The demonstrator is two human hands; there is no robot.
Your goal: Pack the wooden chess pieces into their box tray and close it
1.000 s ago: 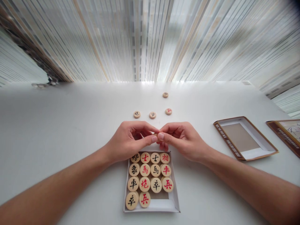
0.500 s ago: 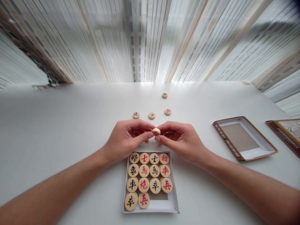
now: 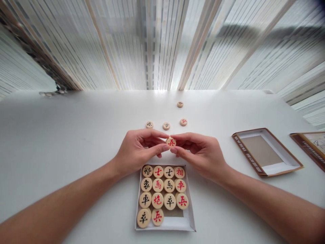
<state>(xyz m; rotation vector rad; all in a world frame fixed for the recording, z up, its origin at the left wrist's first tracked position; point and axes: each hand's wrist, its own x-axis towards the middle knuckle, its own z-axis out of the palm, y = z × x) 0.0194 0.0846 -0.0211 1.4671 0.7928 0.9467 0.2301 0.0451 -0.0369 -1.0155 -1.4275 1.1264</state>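
Note:
A round wooden Chinese chess piece (image 3: 171, 142) with a red character is pinched between both my hands, its face turned toward me. My left hand (image 3: 142, 147) grips its left edge with thumb and fingertips. On the opposite edge, my right hand (image 3: 196, 149) closes in the same way. Just below them lies a shallow white box (image 3: 179, 223) with rows of chess pieces, marked in red and black. Its front row has two pieces at the left, and bare bottom shows at the right.
Beyond my hands lie loose chess pieces: a black-marked one (image 3: 149, 124), another black-marked one (image 3: 166, 126), a red-marked one (image 3: 183, 122) and a farther one (image 3: 180, 104). At right are an open box tray (image 3: 264, 152) and a brown printed box part (image 3: 309, 147). Blinds (image 3: 162, 44) hang behind the table.
The held chess piece has been turned, so its red character now faces me upright instead of being seen edge-on. Both hands still hold it. The view has shifted slightly.

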